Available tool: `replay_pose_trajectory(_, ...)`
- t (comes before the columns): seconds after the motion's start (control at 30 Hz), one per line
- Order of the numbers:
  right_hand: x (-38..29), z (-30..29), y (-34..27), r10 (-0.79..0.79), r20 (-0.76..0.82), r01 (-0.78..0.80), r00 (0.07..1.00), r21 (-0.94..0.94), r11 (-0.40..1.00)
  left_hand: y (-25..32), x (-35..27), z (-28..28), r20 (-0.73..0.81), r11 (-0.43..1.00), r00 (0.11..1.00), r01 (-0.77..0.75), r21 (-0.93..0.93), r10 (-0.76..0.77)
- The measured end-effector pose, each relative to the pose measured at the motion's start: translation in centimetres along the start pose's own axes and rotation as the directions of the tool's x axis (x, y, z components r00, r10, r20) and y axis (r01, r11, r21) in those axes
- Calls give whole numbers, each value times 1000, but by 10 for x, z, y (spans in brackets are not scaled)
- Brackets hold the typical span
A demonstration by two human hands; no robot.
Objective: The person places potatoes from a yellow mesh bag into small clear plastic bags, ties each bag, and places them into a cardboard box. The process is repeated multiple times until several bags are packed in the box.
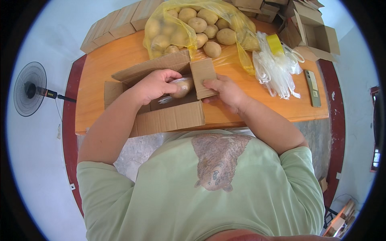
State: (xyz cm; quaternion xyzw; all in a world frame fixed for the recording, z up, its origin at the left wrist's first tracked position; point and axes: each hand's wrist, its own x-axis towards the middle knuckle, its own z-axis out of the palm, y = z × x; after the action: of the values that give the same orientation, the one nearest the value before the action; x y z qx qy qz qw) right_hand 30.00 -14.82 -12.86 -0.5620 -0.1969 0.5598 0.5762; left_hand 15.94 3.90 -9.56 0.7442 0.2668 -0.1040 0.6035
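An open cardboard box (169, 118) stands at the table's front edge with its flaps spread. My left hand (156, 86) reaches into it, thumb and fingers around a potato wrapped in clear plastic (182, 87). Loose plastic from the wrapping trails over the box's inside. On the other side, my right hand (226, 92) pinches the right end flap (204, 75), thumb on its upper face and fingers beneath. Part of the box's inside is hidden by my left hand and forearm.
Behind the box, a yellow plastic bag (245, 39) lies open around loose potatoes (197, 25). White plastic bags (273, 73), a yellow tape roll (274, 44), scissors (295, 54) and a phone (312, 89) lie right. Closed cartons (120, 25) line the back left; open cartons (316, 33) crowd the back right.
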Motion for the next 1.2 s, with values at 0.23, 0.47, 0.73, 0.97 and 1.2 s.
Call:
replay_pose_trajectory(0.23,2,-2,0,6,22,-6,1000,-8,1000,-6,7,-18,159,999,987,-14,-29,18)
replay_pose_trajectory(0.47,0,0,1,-1,7,1,1000,-10,1000,0,-1,-12,222,972,972,-121,199,76)
replay_pose_trajectory(0.73,0,-2,3,-9,27,9,1000,-15,1000,20,-9,10,165,703,985,-148,695,45)
replay_pose_trajectory(0.97,0,-3,2,-7,39,8,999,-30,1000,3,1,-5,37,949,999,-1,316,-11)
replay_pose_trajectory(1.2,1,-2,1,8,36,-7,999,-25,1000,-6,-10,-1,99,912,993,-19,-409,64)
